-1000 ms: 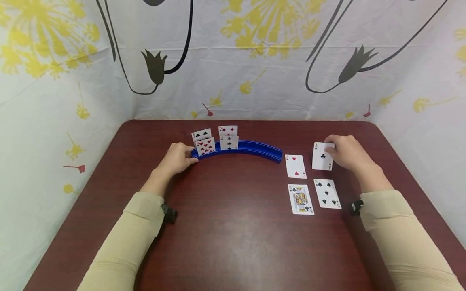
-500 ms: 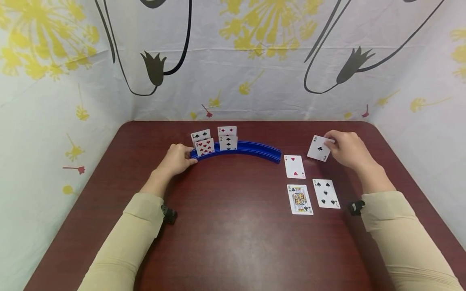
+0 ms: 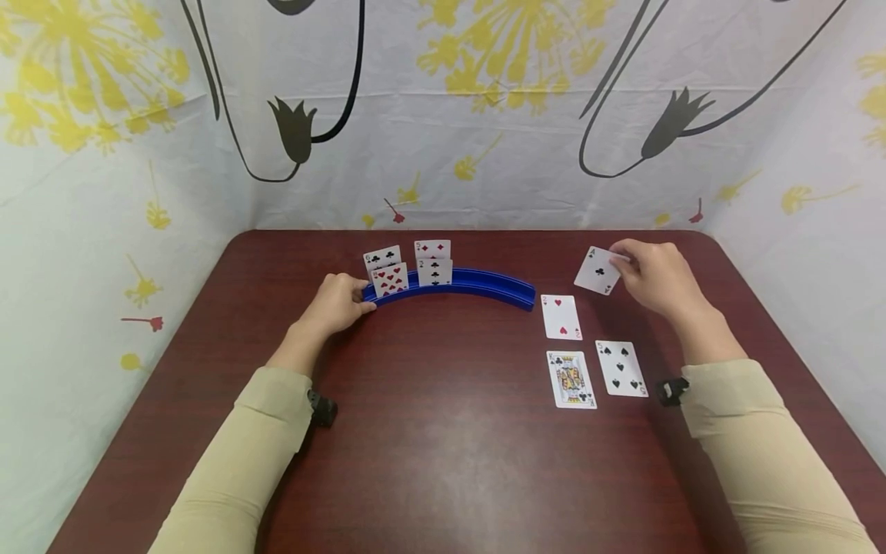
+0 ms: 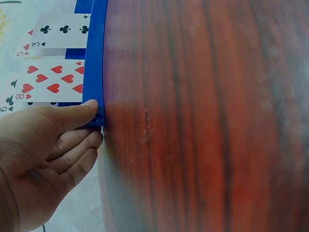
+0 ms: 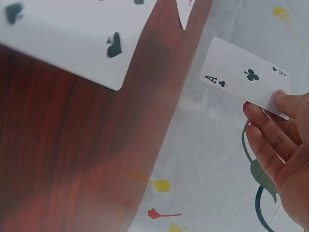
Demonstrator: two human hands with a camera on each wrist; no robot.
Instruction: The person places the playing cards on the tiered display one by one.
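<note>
My left hand [image 3: 337,302] grips the left end of a curved blue card holder [image 3: 494,285], thumb on its front side in the left wrist view. Standing in the holder are the eight of hearts [image 4: 50,79] in front of the six of clubs [image 3: 383,255], and the three of clubs [image 3: 434,272] in front of the five of diamonds [image 3: 432,248]. At the right, my right hand [image 3: 654,277] pinches the ace of clubs [image 5: 241,75] by one edge between thumb and fingers. The card is tilted and raised above the table, face toward me.
Face up on the dark wood table [image 3: 443,446] lie the two of hearts [image 3: 561,317], the king of clubs [image 3: 571,380] and the five of spades [image 3: 621,369], right of the holder. A patterned white sheet [image 3: 443,185] hangs behind and along both sides.
My right hand has moved up and slightly left with the ace of clubs, which has turned to a slant. The left hand and the card holder have stayed in place.
</note>
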